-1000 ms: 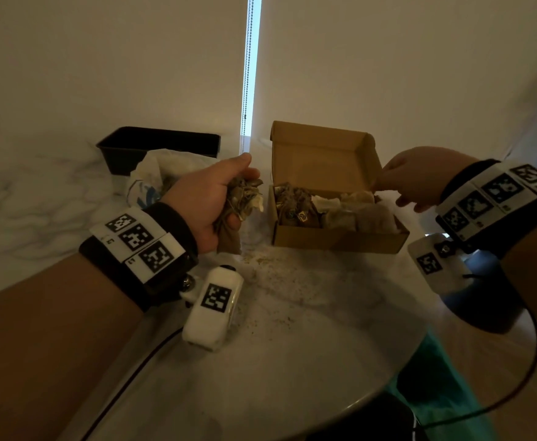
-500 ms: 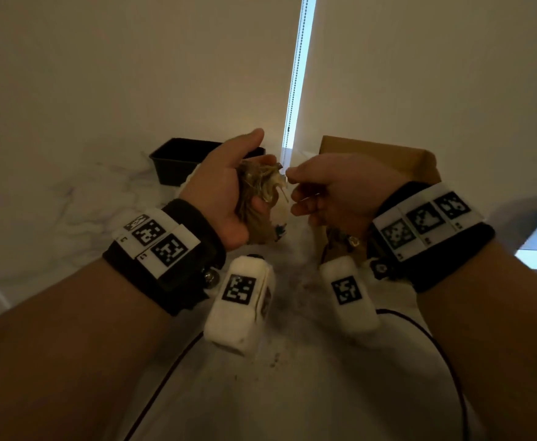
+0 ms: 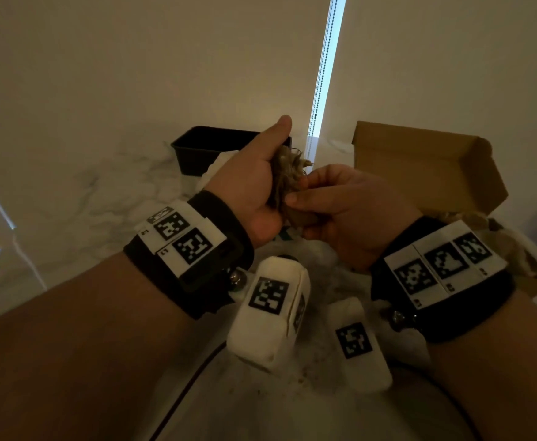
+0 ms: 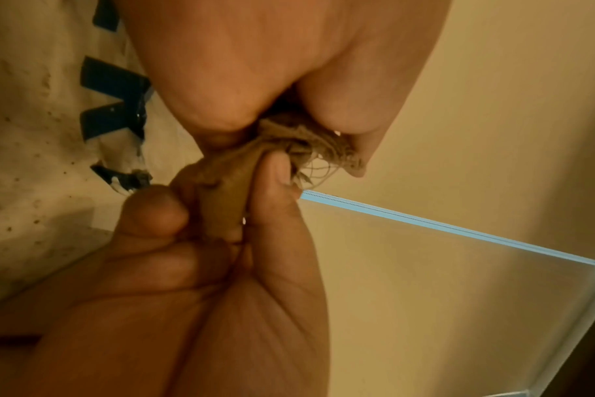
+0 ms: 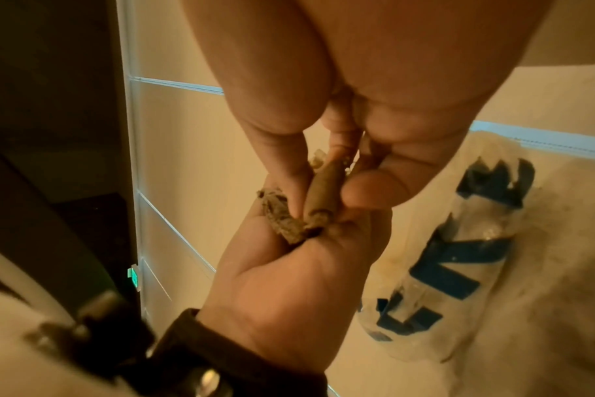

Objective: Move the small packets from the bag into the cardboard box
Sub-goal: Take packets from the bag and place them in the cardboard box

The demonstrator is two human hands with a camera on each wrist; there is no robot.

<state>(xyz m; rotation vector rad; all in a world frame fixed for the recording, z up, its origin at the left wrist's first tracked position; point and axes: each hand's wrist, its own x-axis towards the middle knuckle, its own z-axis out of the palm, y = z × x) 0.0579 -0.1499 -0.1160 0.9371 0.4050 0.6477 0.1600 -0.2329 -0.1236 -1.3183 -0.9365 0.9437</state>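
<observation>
While box (image 3: 426, 173) holds packets (image 3: 480, 222), hands grip bundle (image 3: 287, 173).

Your forearms are bare. Each wrist wears a black band (image 3: 190, 275) topped with a white plate of black square-code markers (image 3: 181, 232). A white camera pod (image 3: 270, 313) bearing its own marker hangs beneath each wrist on a silver screw, trailing a black cable (image 3: 184, 396).

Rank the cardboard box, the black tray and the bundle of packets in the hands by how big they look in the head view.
1. cardboard box, though it sits nearer the camera than the tray
2. black tray, partly hidden behind the left hand
3. bundle of packets, mostly covered by both hands, so its full size is unclear
</observation>
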